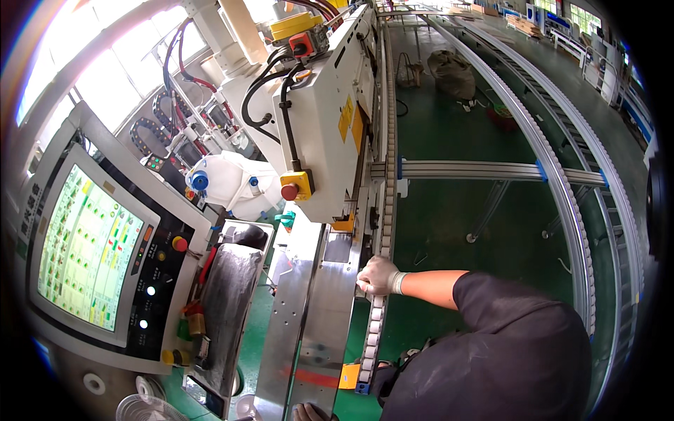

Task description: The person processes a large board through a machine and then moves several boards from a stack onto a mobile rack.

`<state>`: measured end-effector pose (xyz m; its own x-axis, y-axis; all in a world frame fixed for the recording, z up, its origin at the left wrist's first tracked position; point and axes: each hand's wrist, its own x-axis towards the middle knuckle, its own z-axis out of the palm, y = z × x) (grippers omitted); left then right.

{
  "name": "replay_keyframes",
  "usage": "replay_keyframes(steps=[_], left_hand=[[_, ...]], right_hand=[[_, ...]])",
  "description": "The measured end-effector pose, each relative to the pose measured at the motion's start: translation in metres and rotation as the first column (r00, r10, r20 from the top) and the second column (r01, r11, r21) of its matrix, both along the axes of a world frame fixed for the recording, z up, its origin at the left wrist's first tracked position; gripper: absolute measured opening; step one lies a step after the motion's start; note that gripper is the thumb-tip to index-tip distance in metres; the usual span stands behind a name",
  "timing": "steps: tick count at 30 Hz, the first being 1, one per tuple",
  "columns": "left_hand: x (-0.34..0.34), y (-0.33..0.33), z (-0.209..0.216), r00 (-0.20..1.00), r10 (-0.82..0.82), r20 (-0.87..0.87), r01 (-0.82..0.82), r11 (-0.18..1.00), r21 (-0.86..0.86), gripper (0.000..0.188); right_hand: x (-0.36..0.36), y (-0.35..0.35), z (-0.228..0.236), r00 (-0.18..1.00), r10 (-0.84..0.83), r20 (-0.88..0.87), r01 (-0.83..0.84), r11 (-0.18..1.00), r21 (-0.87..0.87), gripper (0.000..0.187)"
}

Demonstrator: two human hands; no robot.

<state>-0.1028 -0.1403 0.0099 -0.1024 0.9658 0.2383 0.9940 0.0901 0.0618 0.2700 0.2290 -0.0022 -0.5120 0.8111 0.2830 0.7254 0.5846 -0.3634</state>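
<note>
My right hand (378, 275), in a pale work glove, reaches in from the right to the edge of a long metal machine bed (319, 330). Its fingers are curled closed beside the white roller track (375, 330); what they grip, if anything, is hidden. At the lower edge only the fingers of my left hand (309, 412) show, resting spread on the bed. A red stripe (314, 377) crosses the bed above them. Ahead of my right hand stands the white machine housing (319, 140), with a red stop button (289, 191) on a yellow box.
At left stands a control panel (91, 245) with a lit screen and buttons. A dusty grey tray (232, 295) and a phone (203, 396) lie beside it. A white plastic container (242, 186) sits behind. Long roller rails (519, 112) run along the right over green floor.
</note>
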Motion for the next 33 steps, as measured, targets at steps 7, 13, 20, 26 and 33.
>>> replay_keyframes(steps=[7,13,20,26,33], left_hand=[[0.0006,-0.0011,0.001,1.0,0.02,-0.008,-0.02,0.999,-0.036,0.082],[-0.0005,-0.001,-0.0031,1.0,0.023,-0.012,-0.024,0.998,-0.054,0.082],[-0.0008,-0.0016,-0.0015,1.0,0.01,0.001,-0.01,0.999,-0.036,0.083],[0.0012,-0.0008,0.0021,1.0,0.012,0.006,-0.012,0.999,-0.035,0.081],[0.0036,0.0036,0.0015,1.0,0.02,0.0,-0.02,0.999,-0.027,0.079]], right_hand=[[-0.0006,-0.0013,0.0048,1.0,-0.011,0.021,0.013,0.998,-0.065,0.029],[0.0004,-0.0005,0.0001,1.0,-0.013,0.027,0.014,0.997,-0.07,0.029],[0.001,0.0005,-0.0015,1.0,-0.003,0.005,0.003,1.0,-0.024,0.033],[0.0009,-0.0003,-0.0017,1.0,0.004,-0.003,-0.004,1.0,-0.008,0.034],[0.0013,-0.0017,0.002,0.999,0.006,0.039,-0.005,1.0,-0.022,0.034]])
